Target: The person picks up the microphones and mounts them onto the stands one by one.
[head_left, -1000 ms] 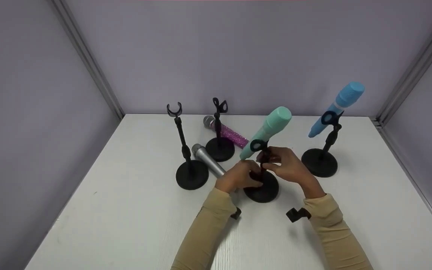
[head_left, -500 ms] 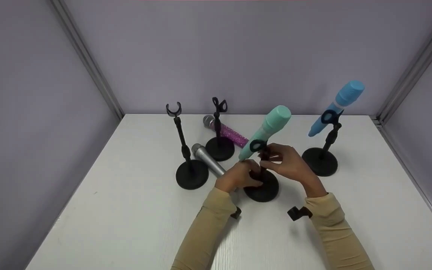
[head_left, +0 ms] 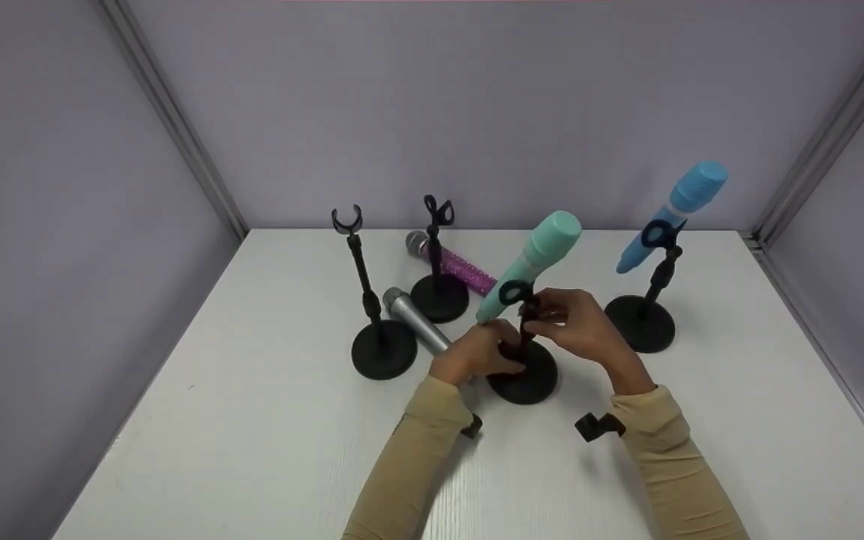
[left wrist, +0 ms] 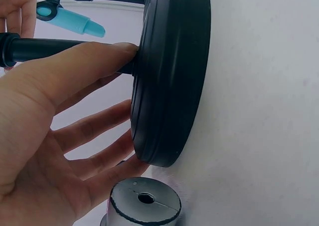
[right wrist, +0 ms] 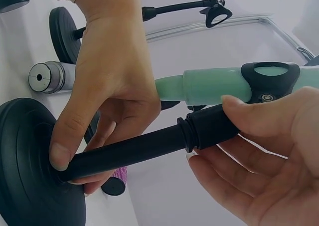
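Stand steadied low and worked at the collar, green microphone in its clip

In the head view, the gripped stand is seen right of centre, with the green microphone held slantwise in its clip, head toward the upper right. The stand's lower part is held by the left hand, reaching in from the lower left; higher up, it is pinched by the right hand, from the lower right. A silver microphone lies on the table, partly hidden by the left hand. At the right, a blue microphone is borne by another stand.

In the left wrist view, the left thumb is laid along the pole, its tip at the base; the other fingers are spread toward the base's edge.

In the right wrist view, the pole's foot is pinched by the left hand, and the collar is clamped between right thumb and fingertips. The step in hand is judged to be an adjustment or tightening of the collar; whether it is being turned cannot be told. For the next move, a steady base and a controlled twist or release seem called for.
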`<action>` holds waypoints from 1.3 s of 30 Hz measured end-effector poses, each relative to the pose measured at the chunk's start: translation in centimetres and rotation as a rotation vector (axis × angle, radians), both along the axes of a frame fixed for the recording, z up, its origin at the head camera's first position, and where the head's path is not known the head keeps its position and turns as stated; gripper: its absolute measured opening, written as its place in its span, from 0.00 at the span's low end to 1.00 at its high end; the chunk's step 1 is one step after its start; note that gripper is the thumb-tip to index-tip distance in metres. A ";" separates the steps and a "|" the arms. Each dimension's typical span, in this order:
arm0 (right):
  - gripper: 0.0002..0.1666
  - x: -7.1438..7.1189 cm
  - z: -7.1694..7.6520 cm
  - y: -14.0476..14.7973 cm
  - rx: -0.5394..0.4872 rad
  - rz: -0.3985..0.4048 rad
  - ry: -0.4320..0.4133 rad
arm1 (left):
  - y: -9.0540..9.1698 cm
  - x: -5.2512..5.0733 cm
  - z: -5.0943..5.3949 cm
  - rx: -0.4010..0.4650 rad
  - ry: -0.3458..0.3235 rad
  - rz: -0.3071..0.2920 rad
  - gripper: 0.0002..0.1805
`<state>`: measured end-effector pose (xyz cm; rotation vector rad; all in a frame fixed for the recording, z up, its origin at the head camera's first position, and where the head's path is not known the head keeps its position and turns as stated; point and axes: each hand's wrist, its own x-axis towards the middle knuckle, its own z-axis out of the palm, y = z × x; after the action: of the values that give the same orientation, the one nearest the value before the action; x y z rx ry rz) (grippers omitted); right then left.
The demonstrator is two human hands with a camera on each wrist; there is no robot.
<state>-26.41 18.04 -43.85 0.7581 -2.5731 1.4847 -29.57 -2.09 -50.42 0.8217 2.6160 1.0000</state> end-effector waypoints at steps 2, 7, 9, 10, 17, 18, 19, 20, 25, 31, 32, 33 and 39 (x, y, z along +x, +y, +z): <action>0.09 0.0 0.0 0.0 0.007 0.011 -0.002 | 0.0 0.0 0.0 0.006 -0.018 0.012 0.17; 0.09 -0.2 -0.1 0.2 0.015 0.034 0.002 | -0.1 0.1 0.0 0.002 -0.018 0.013 0.18; 0.09 -0.2 -0.1 0.2 0.014 0.046 0.001 | -0.1 0.0 0.0 -0.001 -0.010 0.007 0.18; 0.10 -0.3 -0.1 0.2 0.015 0.050 0.001 | -0.1 0.0 -0.1 0.000 -0.008 0.007 0.17; 0.13 -0.3 -0.1 0.3 -0.011 0.044 -0.016 | 0.0 -0.1 -0.2 -0.009 0.003 0.004 0.15; 0.14 -0.3 -0.1 0.3 -0.018 0.038 -0.014 | 0.0 -0.1 -0.2 -0.011 0.006 0.004 0.15; 0.14 -0.3 -0.1 0.3 -0.026 0.027 -0.013 | 0.0 -0.2 -0.2 -0.013 0.006 0.004 0.15; 0.14 -0.3 0.0 0.3 -0.034 0.018 -0.011 | 0.0 -0.2 -0.3 -0.012 0.006 0.004 0.15; 0.12 -0.2 0.2 0.2 -0.057 -0.020 0.005 | 0.1 -0.2 -0.3 -0.019 -0.004 0.017 0.16; 0.10 -0.2 0.2 0.0 -0.085 -0.039 0.031 | 0.0 -0.3 -0.3 -0.011 0.048 -0.033 0.13; 0.09 -0.2 0.2 -0.1 -0.087 -0.042 0.039 | 0.0 -0.4 -0.2 -0.009 0.060 -0.045 0.12; 0.09 -0.2 0.2 -0.1 -0.090 -0.045 0.044 | 0.0 -0.4 -0.2 -0.005 0.070 -0.055 0.12; 0.07 -0.2 0.1 -0.2 -0.111 -0.065 0.060 | 0.0 -0.6 -0.1 0.009 0.092 -0.077 0.10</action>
<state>-26.59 17.83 -43.71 0.6881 -2.4247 1.5457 -30.13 -2.09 -50.54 0.9853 2.6353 0.9756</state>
